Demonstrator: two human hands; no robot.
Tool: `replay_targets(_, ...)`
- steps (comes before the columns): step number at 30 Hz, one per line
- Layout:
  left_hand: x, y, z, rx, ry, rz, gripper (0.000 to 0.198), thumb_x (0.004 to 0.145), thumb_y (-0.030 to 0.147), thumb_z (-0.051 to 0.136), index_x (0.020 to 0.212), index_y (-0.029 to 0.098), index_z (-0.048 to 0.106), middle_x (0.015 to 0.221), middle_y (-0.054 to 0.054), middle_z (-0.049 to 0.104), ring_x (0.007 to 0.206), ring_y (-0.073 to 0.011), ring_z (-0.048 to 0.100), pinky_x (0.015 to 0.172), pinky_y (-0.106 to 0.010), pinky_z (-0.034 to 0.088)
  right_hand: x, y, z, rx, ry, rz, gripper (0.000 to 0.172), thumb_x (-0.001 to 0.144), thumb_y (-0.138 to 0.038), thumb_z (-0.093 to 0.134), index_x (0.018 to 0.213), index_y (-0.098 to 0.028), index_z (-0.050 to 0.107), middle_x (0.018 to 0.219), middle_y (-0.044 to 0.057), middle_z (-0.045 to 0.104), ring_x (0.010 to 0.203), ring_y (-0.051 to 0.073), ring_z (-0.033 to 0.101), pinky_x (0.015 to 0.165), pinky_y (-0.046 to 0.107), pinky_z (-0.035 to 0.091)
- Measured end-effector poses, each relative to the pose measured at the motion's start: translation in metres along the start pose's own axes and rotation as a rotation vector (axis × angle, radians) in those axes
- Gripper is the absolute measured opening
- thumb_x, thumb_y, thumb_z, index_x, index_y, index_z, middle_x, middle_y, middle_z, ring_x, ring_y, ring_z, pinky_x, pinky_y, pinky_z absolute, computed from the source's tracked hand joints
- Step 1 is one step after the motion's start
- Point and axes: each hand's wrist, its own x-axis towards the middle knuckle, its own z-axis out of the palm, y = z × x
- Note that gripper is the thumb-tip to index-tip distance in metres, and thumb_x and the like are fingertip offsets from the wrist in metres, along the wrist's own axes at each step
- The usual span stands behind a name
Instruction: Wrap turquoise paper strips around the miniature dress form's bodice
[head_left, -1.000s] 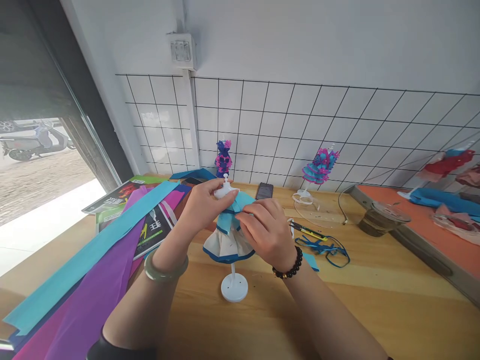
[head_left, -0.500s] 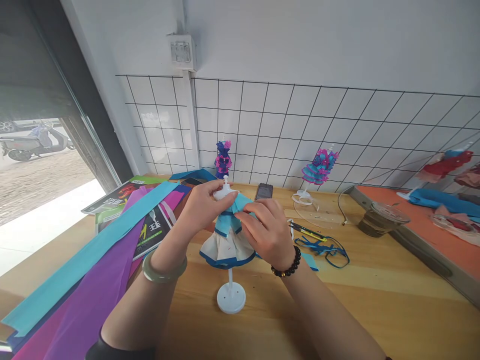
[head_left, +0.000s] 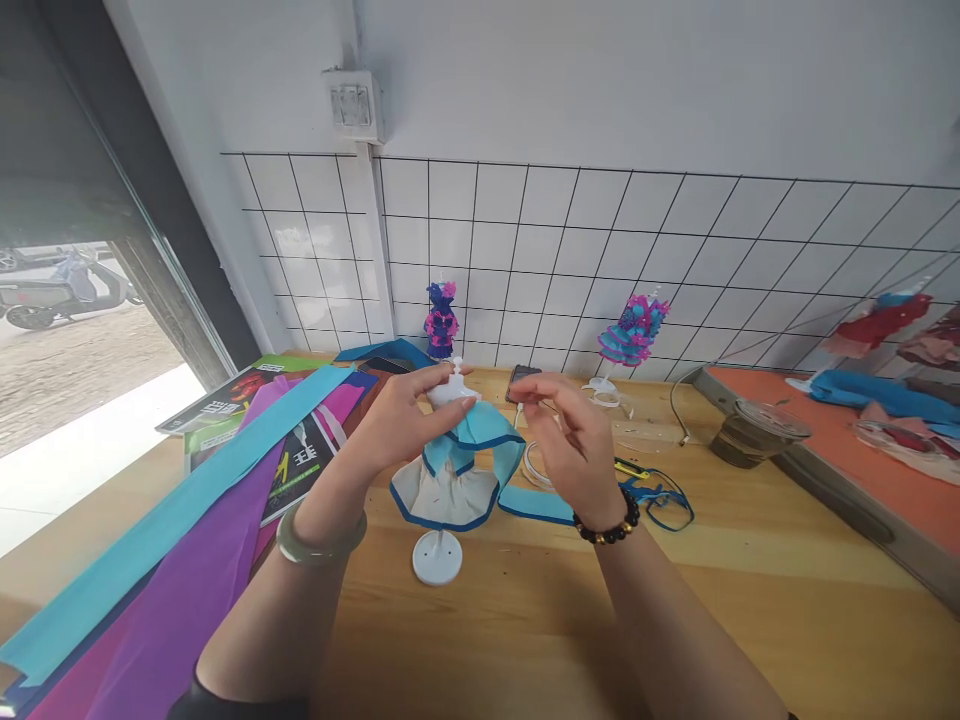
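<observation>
A small white dress-form mannequin (head_left: 453, 390) stands on a round white base (head_left: 437, 560), leaning slightly. It wears a cream flared skirt (head_left: 448, 496) with dark blue edging. My left hand (head_left: 405, 415) grips the mannequin's upper body, thumb across the chest at the top of a light blue fabric strip (head_left: 486, 425). Edged in dark blue, that strip loops off the bodice to the right and trails down onto the table behind my right hand (head_left: 570, 440). The right hand is apart from the bodice, fingers bent and thumb separate, with nothing visible in it.
Fabric lengths in light blue (head_left: 187, 510) and purple (head_left: 202, 540) lie over books (head_left: 307, 455) at left. Behind stand two dressed mannequins (head_left: 442, 318), a phone (head_left: 523, 380) and a cutter (head_left: 631, 468). A lidded cup (head_left: 754, 435) and blue scraps (head_left: 660, 495) are at right.
My right hand has let go of the strip at the bodice and moved right. The strip now loops outward. The mannequin's base has swung away from me; my left hand keeps its grip.
</observation>
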Motion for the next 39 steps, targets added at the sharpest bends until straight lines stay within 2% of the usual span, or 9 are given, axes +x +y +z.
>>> replay_targets(2,-0.001,0.001,0.000,-0.019,-0.034,0.018,0.048,0.079,0.047,0.061,0.117,0.017,0.064,0.109,-0.007,0.069,0.097,-0.0237,0.063,0.082,-0.032,0.051,0.003,0.003,-0.002,0.101,-0.142,0.226,0.015,0.088,-0.026,0.054,0.100,-0.021,0.062,0.098,0.006,0.066,0.094,0.018,0.060,0.082,0.036,0.049)
replay_targets(4,-0.001,0.001,0.000,-0.046,-0.065,0.032,0.046,0.080,0.045,0.061,0.117,0.017,0.063,0.117,-0.008,0.067,0.106,-0.0250,0.061,0.088,-0.033,0.049,0.005,0.005,-0.004,0.192,-0.301,0.371,0.021,0.087,-0.037,0.057,0.100,-0.021,0.062,0.100,0.006,0.066,0.094,0.017,0.060,0.081,0.034,0.050)
replay_targets(8,-0.001,0.000,-0.002,-0.068,-0.116,0.070,0.044,0.082,0.042,0.060,0.119,0.019,0.062,0.131,-0.009,0.059,0.116,-0.0267,0.056,0.100,-0.038,0.043,0.007,0.004,-0.004,0.288,-0.405,0.466,0.027,0.083,-0.045,0.060,0.088,-0.018,0.061,0.086,0.003,0.063,0.078,0.013,0.058,0.071,0.028,0.050)
replay_targets(12,-0.001,0.000,-0.002,-0.073,-0.151,0.077,0.045,0.084,0.042,0.057,0.123,0.019,0.060,0.136,-0.009,0.055,0.117,-0.0260,0.056,0.100,-0.037,0.044,0.007,-0.001,-0.002,0.194,-0.358,0.422,0.027,0.080,-0.043,0.064,0.077,-0.018,0.055,0.074,0.000,0.056,0.067,0.011,0.050,0.059,0.024,0.045)
replay_targets(19,-0.001,0.004,-0.002,-0.062,-0.153,0.034,0.056,0.082,0.046,0.060,0.131,0.020,0.053,0.135,-0.009,0.055,0.123,-0.0278,0.052,0.105,-0.041,0.039,0.007,-0.010,0.002,0.039,-0.302,0.339,0.019,0.081,-0.034,0.062,0.073,-0.018,0.053,0.071,0.000,0.055,0.067,0.012,0.050,0.060,0.026,0.042)
replay_targets(22,-0.002,0.005,-0.001,-0.035,-0.147,0.023,0.054,0.077,0.045,0.066,0.126,0.023,0.058,0.135,-0.008,0.056,0.126,-0.0281,0.049,0.108,-0.044,0.035,0.006,-0.011,0.002,-0.008,-0.290,0.317,0.016,0.081,-0.031,0.061,0.073,-0.018,0.053,0.071,0.000,0.056,0.067,0.012,0.050,0.062,0.026,0.043)
replay_targets(30,-0.003,0.005,-0.002,-0.025,-0.151,0.038,0.040,0.078,0.042,0.065,0.114,0.024,0.065,0.135,-0.006,0.056,0.127,-0.0267,0.048,0.108,-0.042,0.036,0.006,-0.008,-0.002,-0.044,-0.329,0.282,0.017,0.082,-0.032,0.061,0.074,-0.018,0.055,0.069,-0.001,0.056,0.063,0.010,0.049,0.056,0.024,0.040)
replay_targets(35,-0.002,0.005,-0.002,-0.035,-0.157,0.009,0.042,0.079,0.039,0.064,0.117,0.022,0.061,0.119,-0.007,0.065,0.111,-0.0252,0.059,0.097,-0.038,0.045,0.008,-0.009,-0.005,-0.030,-0.354,0.283,0.020,0.083,-0.036,0.060,0.076,-0.018,0.057,0.070,0.000,0.057,0.062,0.010,0.049,0.052,0.023,0.040)
replay_targets(39,-0.001,0.004,-0.003,-0.068,-0.171,0.010,0.038,0.078,0.038,0.064,0.110,0.020,0.063,0.109,-0.007,0.066,0.100,-0.0234,0.061,0.089,-0.035,0.048,0.008,-0.011,-0.006,-0.016,-0.368,0.293,0.020,0.084,-0.036,0.059,0.075,-0.018,0.057,0.069,0.000,0.058,0.062,0.010,0.050,0.052,0.022,0.039)
